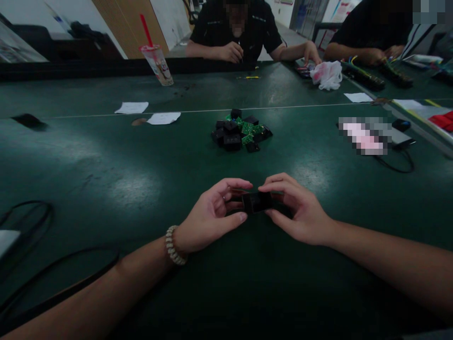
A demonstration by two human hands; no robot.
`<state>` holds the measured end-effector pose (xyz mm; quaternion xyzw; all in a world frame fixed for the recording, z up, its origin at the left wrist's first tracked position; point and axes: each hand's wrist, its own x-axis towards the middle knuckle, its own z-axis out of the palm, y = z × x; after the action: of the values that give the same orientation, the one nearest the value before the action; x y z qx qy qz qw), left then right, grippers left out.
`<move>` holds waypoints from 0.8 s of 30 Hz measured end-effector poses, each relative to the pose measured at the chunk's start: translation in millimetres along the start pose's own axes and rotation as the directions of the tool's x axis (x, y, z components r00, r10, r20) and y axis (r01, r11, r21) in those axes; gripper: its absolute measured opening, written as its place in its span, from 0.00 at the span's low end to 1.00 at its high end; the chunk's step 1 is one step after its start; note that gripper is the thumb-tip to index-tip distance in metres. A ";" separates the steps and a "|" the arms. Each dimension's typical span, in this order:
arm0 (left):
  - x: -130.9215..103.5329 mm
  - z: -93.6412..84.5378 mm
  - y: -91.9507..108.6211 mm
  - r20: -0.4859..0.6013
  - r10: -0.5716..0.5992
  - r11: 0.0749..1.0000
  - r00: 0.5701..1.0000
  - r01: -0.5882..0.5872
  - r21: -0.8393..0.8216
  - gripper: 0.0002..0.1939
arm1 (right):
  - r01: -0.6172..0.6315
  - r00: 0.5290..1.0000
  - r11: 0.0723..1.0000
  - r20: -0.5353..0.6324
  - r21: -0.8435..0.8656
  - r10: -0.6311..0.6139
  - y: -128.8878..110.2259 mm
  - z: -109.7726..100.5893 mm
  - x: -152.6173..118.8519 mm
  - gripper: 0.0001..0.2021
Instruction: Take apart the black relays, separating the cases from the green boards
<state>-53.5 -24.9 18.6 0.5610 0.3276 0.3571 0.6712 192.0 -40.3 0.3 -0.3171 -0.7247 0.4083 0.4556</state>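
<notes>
A small black box-like part is held between my two hands, low over the green table. My left hand, with a beaded bracelet at the wrist, has its thumb and fingers around the part's left end. On the right end, the thumb and fingertips of my right hand grip the same part. Whether it is one piece or two fitted together is too dark to tell. Beyond my hands lies a pile of black cases mixed with green circuit boards.
Paper slips and a cup with a red straw are at the back left. A person sits opposite, near a plastic bag. Another person works at the far right. Cables lie at the left; a phone lies right.
</notes>
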 end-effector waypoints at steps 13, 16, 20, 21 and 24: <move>-1.6 0.0 -2.7 0.062 0.029 0.997 0.998 -0.033 0.069 0.32 | 0.097 0.995 0.991 0.027 -0.097 -0.095 0.6 -2.6 1.8 0.24; -2.5 -0.6 -2.8 0.067 0.031 0.994 0.997 -0.038 0.101 0.32 | 0.111 0.994 0.987 0.021 -0.117 -0.109 1.4 -2.8 2.6 0.24; -3.3 -1.1 -2.0 0.074 0.037 0.993 0.997 -0.044 0.107 0.32 | 0.123 0.992 0.986 0.018 -0.111 -0.121 2.3 -2.3 2.8 0.24; -3.4 -1.2 -1.8 0.074 0.030 0.994 0.997 -0.038 0.106 0.32 | 0.121 0.993 0.986 0.017 -0.110 -0.120 2.3 -2.2 2.8 0.24; -3.6 -1.1 -1.5 0.079 -0.001 0.996 0.997 -0.006 0.092 0.32 | 0.119 0.993 0.988 0.014 -0.103 -0.118 2.3 -2.3 2.3 0.23</move>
<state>-56.2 -27.5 17.1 0.6054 0.3160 0.3200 0.6566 193.5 -36.7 -0.2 -0.2952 -0.7644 0.3435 0.4589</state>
